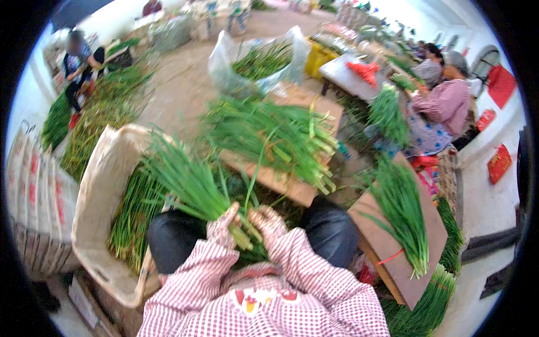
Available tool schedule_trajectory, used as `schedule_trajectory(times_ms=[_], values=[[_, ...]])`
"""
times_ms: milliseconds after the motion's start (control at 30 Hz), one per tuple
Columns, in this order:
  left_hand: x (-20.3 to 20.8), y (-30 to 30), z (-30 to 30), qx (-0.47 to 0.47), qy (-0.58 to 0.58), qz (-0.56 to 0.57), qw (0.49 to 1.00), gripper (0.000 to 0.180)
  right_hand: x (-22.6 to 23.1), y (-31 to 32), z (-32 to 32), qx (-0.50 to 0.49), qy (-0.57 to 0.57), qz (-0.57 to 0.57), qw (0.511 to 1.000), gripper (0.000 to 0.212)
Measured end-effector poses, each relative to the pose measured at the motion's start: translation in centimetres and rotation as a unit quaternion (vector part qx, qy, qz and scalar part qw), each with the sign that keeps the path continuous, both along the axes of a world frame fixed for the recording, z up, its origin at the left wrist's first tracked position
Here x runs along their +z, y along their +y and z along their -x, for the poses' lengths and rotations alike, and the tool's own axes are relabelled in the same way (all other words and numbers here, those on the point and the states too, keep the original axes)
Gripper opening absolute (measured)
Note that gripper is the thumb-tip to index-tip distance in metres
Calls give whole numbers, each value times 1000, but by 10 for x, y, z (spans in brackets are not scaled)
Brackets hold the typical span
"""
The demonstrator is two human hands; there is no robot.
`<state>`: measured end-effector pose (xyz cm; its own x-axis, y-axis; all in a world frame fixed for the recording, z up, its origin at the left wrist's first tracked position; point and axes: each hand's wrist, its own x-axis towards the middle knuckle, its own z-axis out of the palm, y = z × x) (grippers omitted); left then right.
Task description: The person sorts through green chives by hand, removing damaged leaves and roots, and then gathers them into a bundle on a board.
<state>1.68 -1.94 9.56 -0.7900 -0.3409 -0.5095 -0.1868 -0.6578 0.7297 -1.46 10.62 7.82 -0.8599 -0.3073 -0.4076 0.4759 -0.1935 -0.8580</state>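
Observation:
My left hand is wrapped round the lower stalks of a bunch of green chives, leaves fanning up and to the left. Close beside it, my right hand has its fingers pinched on a few chive stalks; a long thin leaf rises above it. Just ahead of my knees, a loose pile of chives lies across a brown board, cut ends toward the right. On another brown board to my right rests a separate chive bundle, with a red tie by its lower end.
At my left stands a cream plastic crate with chives inside. A clear plastic bag of greens stands ahead. More chive bundles lie low at right. Co-workers sit at a table on the far right; another person sits far left.

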Motion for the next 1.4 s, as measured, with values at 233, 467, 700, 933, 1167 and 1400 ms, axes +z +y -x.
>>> schedule_trajectory(times_ms=[233,467,700,933,1167,1400], values=[[20,-66,11,110,69,-26,991,21,-18,36,3,420,546,-425,587,30],[6,-68,11,-101,177,-136,970,31,24,32,27,338,72,-184,920,42],[-28,-14,3,-24,18,-180,983,34,11,12,0,174,43,-192,965,33],[-30,-11,-17,-76,-49,-77,993,25,11,19,-12,294,110,-265,912,34],[-10,0,-12,-7,-9,42,999,33,-13,-1,2,163,27,-213,963,29],[13,-41,7,73,41,33,996,32,2,35,21,463,149,-524,699,42]])
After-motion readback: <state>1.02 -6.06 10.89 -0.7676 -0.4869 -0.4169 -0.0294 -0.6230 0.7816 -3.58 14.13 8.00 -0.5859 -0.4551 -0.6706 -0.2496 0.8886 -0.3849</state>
